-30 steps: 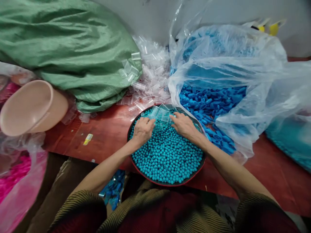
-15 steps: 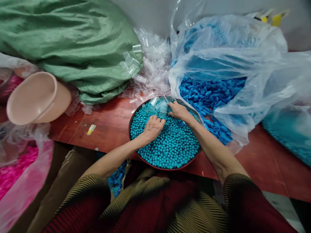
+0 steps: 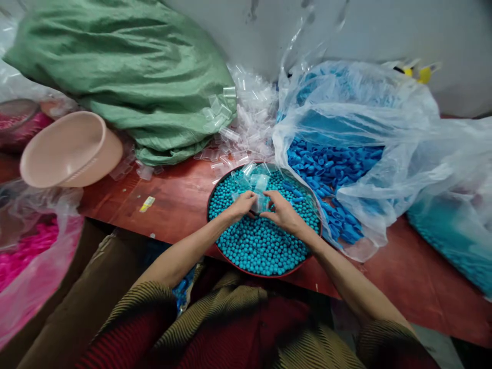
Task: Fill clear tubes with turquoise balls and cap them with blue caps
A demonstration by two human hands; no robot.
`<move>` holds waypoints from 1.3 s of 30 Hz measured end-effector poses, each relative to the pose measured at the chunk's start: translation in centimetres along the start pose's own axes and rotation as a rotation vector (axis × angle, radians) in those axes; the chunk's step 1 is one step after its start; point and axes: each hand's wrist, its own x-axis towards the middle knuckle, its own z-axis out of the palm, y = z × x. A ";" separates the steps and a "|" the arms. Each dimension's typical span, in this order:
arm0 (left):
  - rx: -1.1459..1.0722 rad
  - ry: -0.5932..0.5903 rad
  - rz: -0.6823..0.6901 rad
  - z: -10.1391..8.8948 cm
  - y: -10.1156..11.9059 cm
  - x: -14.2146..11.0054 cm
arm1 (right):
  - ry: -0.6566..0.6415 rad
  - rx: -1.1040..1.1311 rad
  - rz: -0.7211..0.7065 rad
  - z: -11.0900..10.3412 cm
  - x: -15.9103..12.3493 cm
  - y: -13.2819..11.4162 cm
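A round dark tray with a red rim (image 3: 215, 187) sits at the table's near edge, filled with small teal balls (image 3: 261, 243). Several clear plastic tubes (image 3: 255, 179) lie on the balls at the tray's far side. My left hand (image 3: 241, 205) and my right hand (image 3: 280, 211) meet over the middle of the tray. Together they pinch one clear tube (image 3: 260, 204) between their fingertips. What is inside that tube I cannot make out.
A heap of clear tubes (image 3: 249, 123) lies behind the tray, beside a big green sack (image 3: 126, 72). A clear bag of blue caps (image 3: 330, 164) stands right of the tray. A pink tub (image 3: 69, 148) and a pink-filled bag (image 3: 26, 256) sit left on the red table (image 3: 172, 205).
Both hands have drawn back from the tubes at the tray's far side and come together at its middle, now holding one clear tube between them. The camera has shifted slightly.
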 end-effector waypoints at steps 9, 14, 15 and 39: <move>0.268 0.027 0.306 -1.0 0.2 -1.6 | -0.017 0.005 -0.032 -0.2 -1.1 -0.3; -0.032 -0.001 0.072 -1.3 0.0 -1.9 | -0.073 -0.054 -0.048 1.1 -1.7 -0.2; -0.139 0.007 0.037 -1.0 -0.1 -2.1 | -0.055 -0.061 -0.049 1.6 -1.9 -0.3; -0.073 -0.187 -0.108 0.5 1.0 -5.8 | 0.183 -0.021 -0.043 4.0 -4.8 -1.8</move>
